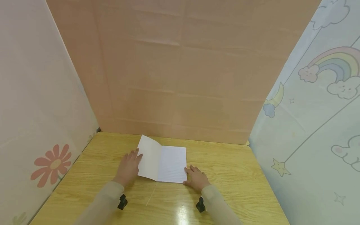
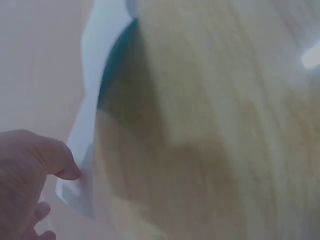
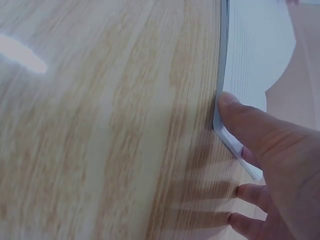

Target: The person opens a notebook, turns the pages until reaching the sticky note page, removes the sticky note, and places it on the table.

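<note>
An open notebook (image 1: 172,164) with lined white pages lies on the wooden table, its blank cover (image 1: 149,159) tilted up on the left. At the cover's outer edge, my left hand (image 1: 127,167) has its thumb on the inner face and fingers along the outside. The left wrist view shows that thumb (image 2: 62,162) over the white cover (image 2: 82,185); the index finger is hidden. My right hand (image 1: 197,178) touches the near right corner of the notebook. Its thumb (image 3: 250,120) rests on the corner in the right wrist view, other fingers spread towards the table.
A thin pale ribbon (image 1: 151,193) extends from the spine across the wooden table (image 1: 233,181). An orange-brown backdrop (image 1: 177,68) rises behind the table's far edge. Patterned sheets (image 1: 317,131) hang on both sides. Each wrist carries a small black device (image 1: 122,202).
</note>
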The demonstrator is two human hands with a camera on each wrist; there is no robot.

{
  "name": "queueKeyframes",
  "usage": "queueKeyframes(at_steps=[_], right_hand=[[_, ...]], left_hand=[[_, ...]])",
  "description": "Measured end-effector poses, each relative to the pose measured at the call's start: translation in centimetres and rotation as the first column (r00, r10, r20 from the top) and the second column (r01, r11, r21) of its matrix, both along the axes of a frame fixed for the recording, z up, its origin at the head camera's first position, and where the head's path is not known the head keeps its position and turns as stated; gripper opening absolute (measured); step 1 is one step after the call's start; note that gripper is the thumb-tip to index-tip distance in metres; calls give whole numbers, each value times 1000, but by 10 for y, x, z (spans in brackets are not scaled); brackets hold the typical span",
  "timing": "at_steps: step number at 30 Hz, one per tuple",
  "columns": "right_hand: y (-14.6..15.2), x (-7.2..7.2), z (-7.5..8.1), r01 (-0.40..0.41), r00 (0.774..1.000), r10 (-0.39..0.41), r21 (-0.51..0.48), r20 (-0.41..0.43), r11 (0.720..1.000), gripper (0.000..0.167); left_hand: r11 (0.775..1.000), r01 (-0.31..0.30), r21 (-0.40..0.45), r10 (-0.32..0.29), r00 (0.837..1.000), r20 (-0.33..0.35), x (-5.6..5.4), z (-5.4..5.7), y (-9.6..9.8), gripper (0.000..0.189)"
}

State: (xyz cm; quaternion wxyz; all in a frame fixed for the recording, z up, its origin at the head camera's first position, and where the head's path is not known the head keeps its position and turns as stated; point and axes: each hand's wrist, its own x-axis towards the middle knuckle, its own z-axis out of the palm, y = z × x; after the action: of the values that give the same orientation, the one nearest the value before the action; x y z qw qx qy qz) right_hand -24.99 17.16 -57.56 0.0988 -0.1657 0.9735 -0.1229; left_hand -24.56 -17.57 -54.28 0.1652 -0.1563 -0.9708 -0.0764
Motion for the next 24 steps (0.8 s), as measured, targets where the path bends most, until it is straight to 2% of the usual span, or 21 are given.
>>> queueKeyframes(at_steps=[2, 5, 10, 13, 16, 19, 22, 24], right_hand=[[-1, 0, 0, -5, 1000, 5, -1, -9, 1000, 73], [-2, 1, 1, -10, 1000, 10, -18, -8, 1000, 74], [-3, 2, 3, -4, 1000, 4, -25, 1, 1000, 74], [-3, 3, 3, 5, 1000, -5, -24, 5, 1000, 73], [-3, 3, 3, 7, 1000, -7, -25, 4, 1000, 73], [-3, 3, 3, 6, 1000, -6, -26, -1, 1000, 73], [-3, 2, 2, 8, 1000, -8, -17, -6, 1000, 73], [-2, 2, 2, 8, 1000, -8, -16, -7, 1000, 73]], left_hand=[[999, 18, -44, -15, 998, 68, -1, -11, -3, 52], [999, 20, -32, -14, 983, 181, -1, -27, -7, 51], [998, 3, 64, -24, 940, 340, 0, -47, -11, 56], [996, -5, 85, -30, 915, 402, -1, -57, -13, 63], [997, -17, 78, -18, 903, 430, -2, -66, -14, 65], [997, -24, 78, -13, 897, 442, -1, -68, -14, 66], [997, -25, 78, -12, 899, 437, -5, -70, -14, 65], [998, -28, 51, 4, 903, 430, -8, -65, -11, 64]])
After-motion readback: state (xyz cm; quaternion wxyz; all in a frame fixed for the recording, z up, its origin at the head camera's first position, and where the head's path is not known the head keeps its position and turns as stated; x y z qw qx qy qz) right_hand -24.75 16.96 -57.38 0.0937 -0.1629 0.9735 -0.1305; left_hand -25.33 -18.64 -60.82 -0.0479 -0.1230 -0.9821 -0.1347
